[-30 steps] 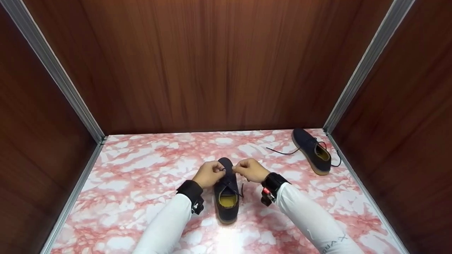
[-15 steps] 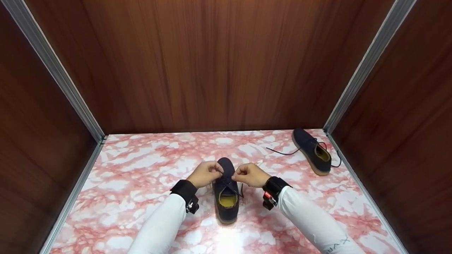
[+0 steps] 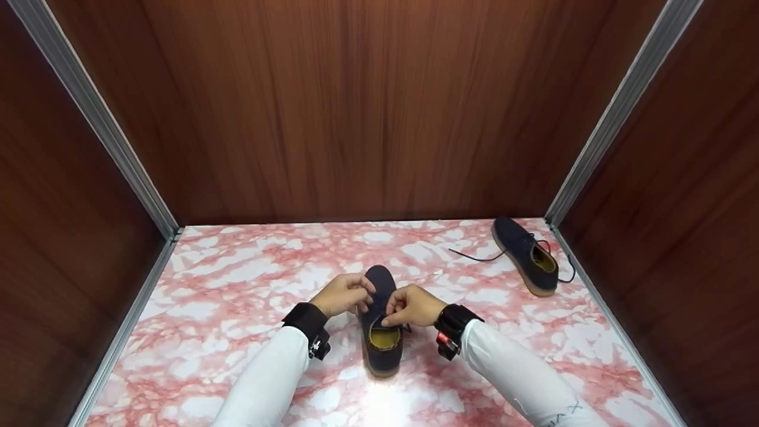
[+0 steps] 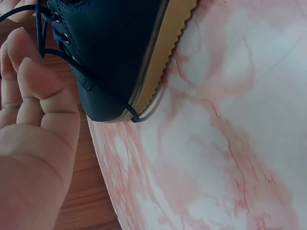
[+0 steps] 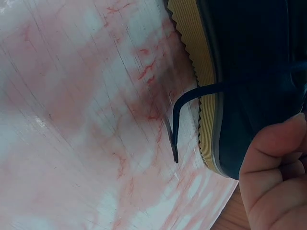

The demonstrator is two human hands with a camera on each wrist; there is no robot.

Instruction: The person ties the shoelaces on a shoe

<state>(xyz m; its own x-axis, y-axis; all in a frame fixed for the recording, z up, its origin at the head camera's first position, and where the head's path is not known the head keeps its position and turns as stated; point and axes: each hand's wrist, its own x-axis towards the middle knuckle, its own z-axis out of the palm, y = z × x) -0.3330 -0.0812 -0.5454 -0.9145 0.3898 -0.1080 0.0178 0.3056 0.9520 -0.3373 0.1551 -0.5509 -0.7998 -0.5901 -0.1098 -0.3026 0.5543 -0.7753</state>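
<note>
A dark navy lace-up shoe (image 3: 385,359) with a tan sole and yellow inside stands on the table between both hands, toe pointing away. My left hand (image 3: 344,295) is at the left side of its lacing, fingers loosely bent. In the left wrist view the left fingertips (image 4: 38,76) are close to a hanging dark shoelace (image 4: 81,69), whose end falls past the toe onto the table. My right hand (image 3: 418,305) is over the shoe's opening, thumb and forefinger pinching the shoelace. A lace end (image 5: 176,129) hangs over the sole on the right side.
A second navy shoe (image 3: 522,261) lies at the back right corner, its loose lace (image 3: 474,258) spread to the left. Brown wood-grain panels (image 3: 356,118) with grey metal corner posts (image 3: 622,107) enclose the pink-and-white marbled table (image 3: 237,284) at back and sides.
My right hand has come down from near the toe to the shoe's opening. The left hand has shifted slightly left and its fingers have loosened. Both shoes have stayed in place.
</note>
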